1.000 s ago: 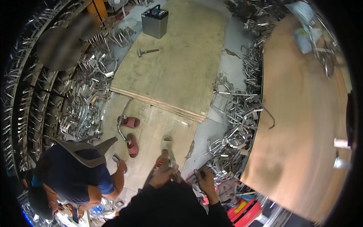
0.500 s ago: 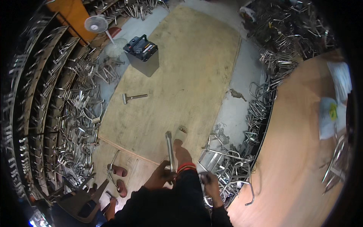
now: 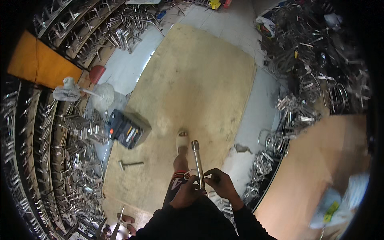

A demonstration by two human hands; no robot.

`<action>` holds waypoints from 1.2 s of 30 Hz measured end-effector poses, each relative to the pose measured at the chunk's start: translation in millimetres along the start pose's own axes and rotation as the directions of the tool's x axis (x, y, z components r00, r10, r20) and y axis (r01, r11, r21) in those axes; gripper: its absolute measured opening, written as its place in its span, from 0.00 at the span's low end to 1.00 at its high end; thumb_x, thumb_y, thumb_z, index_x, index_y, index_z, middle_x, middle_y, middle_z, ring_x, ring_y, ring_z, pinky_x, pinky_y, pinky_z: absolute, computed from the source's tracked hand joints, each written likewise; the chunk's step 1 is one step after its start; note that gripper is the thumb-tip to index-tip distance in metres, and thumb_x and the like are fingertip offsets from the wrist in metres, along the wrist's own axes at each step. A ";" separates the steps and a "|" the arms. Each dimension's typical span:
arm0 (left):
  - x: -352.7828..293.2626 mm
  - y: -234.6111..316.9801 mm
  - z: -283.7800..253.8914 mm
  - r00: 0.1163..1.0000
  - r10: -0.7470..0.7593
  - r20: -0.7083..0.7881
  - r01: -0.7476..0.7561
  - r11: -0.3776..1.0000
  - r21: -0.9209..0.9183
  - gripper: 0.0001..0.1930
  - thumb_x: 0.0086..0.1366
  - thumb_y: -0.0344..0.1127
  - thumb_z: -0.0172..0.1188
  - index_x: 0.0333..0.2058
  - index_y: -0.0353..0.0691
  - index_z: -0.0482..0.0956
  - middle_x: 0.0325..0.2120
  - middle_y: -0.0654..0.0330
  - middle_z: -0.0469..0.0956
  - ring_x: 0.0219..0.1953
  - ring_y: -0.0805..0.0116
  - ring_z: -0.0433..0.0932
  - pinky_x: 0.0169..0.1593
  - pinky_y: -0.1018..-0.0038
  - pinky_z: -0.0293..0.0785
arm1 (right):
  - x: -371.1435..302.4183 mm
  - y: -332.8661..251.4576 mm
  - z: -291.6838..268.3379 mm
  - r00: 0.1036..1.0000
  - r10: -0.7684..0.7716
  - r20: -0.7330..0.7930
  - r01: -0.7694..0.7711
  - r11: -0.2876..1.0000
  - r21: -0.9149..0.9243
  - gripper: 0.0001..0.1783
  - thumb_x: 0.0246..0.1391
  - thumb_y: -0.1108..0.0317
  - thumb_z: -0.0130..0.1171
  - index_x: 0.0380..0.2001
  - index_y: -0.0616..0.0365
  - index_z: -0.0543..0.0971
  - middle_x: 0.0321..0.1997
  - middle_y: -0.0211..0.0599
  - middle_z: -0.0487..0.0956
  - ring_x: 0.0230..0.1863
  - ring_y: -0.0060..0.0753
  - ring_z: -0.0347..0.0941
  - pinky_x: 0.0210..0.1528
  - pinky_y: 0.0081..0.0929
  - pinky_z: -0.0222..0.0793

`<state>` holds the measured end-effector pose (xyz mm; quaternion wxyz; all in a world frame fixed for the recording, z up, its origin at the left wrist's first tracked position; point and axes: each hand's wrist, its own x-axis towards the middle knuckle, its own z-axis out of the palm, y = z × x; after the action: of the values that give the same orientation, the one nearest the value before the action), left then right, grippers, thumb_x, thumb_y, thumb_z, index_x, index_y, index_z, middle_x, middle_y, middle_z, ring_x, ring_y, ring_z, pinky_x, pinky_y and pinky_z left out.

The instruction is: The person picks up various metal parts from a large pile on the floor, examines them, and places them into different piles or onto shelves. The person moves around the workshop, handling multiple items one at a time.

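Note:
A shiny chrome metal tube (image 3: 198, 162), with a wider collar at its far end, stands tilted in front of my body. My left hand (image 3: 187, 195) is closed around its near end. My right hand (image 3: 221, 185) comes in from the right, its thumb and fingers bent and pinching at the tube's near part. A thin pale metal loop (image 3: 189, 173) sticks out beside the tube, just above my left fingers; what it belongs to is hidden.
Wooden board covers the floor (image 3: 196, 84). On it lie a hammer (image 3: 131, 164) and a grey-and-black battery (image 3: 127, 130). A white fan (image 3: 105, 97) stands at left. Racks of metal parts (image 3: 40, 148) line the left; a metal heap (image 3: 320, 68) and wooden table (image 3: 312, 168) are right.
My right hand has come over from the right to the tube. My view has turned and I have stepped forward; the battery and hammer now sit lower and further left.

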<state>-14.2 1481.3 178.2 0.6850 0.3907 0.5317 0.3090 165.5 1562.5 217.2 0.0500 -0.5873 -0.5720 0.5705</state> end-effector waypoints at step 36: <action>1309.0 733.7 -452.2 0.998 -0.023 -0.054 0.042 0.926 0.375 0.33 0.64 0.38 0.67 0.65 0.40 0.63 0.33 0.50 0.84 0.35 0.47 0.85 0.36 0.59 0.81 | 1232.7 -495.2 -809.4 0.984 0.083 0.154 -0.134 0.926 0.354 0.13 0.62 0.69 0.65 0.46 0.64 0.77 0.35 0.31 0.80 0.36 0.20 0.75 0.40 0.23 0.71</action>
<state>-139.7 3042.3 116.0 0.5894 0.4980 0.6039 0.1997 73.4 3110.3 92.4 0.0866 -0.5584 -0.4253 0.7070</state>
